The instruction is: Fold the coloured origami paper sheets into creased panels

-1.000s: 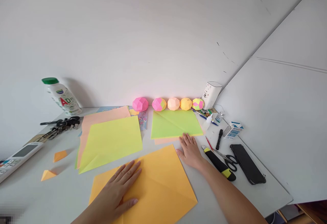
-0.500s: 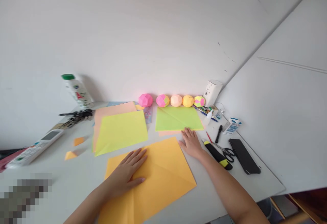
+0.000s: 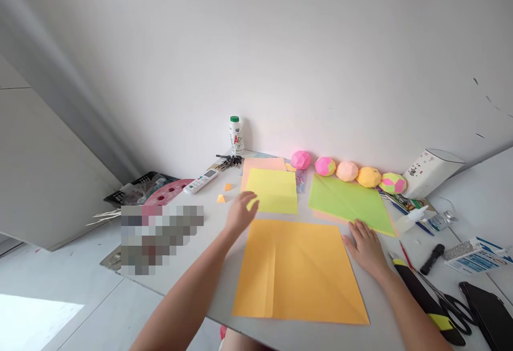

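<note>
My left hand (image 3: 241, 213) is at the lower left corner of a yellow paper sheet (image 3: 274, 190), its fingers bent but apart, holding nothing that I can see. My right hand (image 3: 365, 248) lies flat with spread fingers, its fingertips at the near edge of a green paper sheet (image 3: 344, 196). Between my arms an orange paper sheet (image 3: 308, 276) lies flat on the table, with crease lines across it. A peach sheet (image 3: 262, 164) shows from under the yellow one. Two small folded orange pieces (image 3: 228, 186) sit left of my left hand.
Several faceted paper balls (image 3: 347, 171) line the wall. A white bottle (image 3: 236, 136), keys (image 3: 230, 161) and a remote (image 3: 201, 181) stand or lie at back left. On the right are a glue bottle (image 3: 412, 217), a cutter (image 3: 425, 297), scissors (image 3: 457, 311) and a black phone (image 3: 487, 308).
My left hand has left the orange sheet and moved to the yellow sheet's corner. The orange sheet now lies straighter. My right hand stays by the green sheet. The view has turned left.
</note>
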`<state>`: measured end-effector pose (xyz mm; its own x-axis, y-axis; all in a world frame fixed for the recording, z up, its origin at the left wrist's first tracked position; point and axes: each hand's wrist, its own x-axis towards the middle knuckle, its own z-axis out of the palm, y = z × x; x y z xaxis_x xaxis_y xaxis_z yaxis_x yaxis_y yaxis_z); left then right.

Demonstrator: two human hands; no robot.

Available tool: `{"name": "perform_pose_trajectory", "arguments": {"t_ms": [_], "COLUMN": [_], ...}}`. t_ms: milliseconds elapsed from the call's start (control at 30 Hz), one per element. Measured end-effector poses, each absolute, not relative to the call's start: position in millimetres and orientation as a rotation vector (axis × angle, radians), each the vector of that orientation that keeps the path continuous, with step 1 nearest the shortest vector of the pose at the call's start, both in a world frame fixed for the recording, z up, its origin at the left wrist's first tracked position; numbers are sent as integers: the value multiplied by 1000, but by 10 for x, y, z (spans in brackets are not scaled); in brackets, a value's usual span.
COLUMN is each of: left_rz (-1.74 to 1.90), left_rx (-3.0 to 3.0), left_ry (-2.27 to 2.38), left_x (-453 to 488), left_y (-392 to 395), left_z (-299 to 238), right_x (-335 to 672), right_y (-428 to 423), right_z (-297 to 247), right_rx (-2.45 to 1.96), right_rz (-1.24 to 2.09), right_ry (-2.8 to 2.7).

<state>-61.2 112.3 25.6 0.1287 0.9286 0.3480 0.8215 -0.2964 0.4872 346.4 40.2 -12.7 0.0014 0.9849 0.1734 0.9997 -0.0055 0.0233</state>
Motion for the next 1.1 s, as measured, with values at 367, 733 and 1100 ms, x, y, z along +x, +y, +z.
{"name": "perform_pose_trajectory", "arguments": {"t_ms": [367, 733, 1100], "left_rz": [649, 424, 429], "left_rx": [1753, 1839, 1825], "left_ry": [2371, 2287, 2286], "left_x": [-1090, -1109, -1112], "left_y": [1437, 1454, 1471], "left_z": [66, -38, -84], "right_x": [3392, 3294, 3291], "right_y": [350, 266, 265], "right_z": [-66, 53, 45], "right_rx": [-2189, -2233, -2220], "right_rz": [-200, -102, -103], "right_ry": [-2157, -2162, -2157]}}
